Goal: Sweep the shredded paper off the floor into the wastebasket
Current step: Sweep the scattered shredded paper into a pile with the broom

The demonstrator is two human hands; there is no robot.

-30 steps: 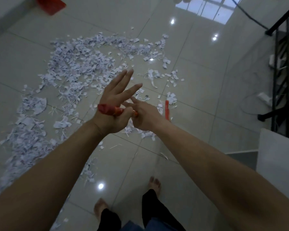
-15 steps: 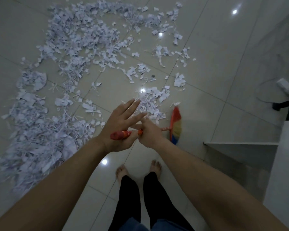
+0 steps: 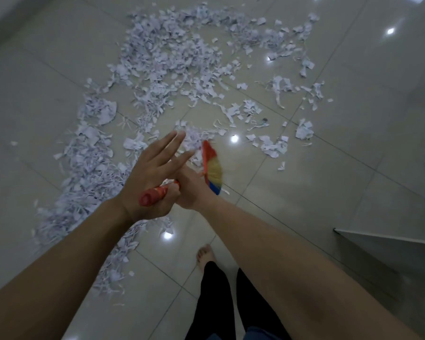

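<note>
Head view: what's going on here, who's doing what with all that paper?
A barefoot person stands on a tiled floor holding a broom with both hands. The left hand has its thumb round the red handle end with its fingers spread straight; the right hand grips the handle just below. The bristles sit at the near edge of the shredded paper, which lies widely scattered. No wastebasket is in view.

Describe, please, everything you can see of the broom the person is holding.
The broom has a red handle with a rounded end cap and a fan of red, yellow and blue bristles, slightly blurred. It slants away from the person, head low over the glossy tiled floor beside the shredded paper. The left hand holds the handle's top between thumb and palm, fingers straight; the right hand grips it just below.
</note>
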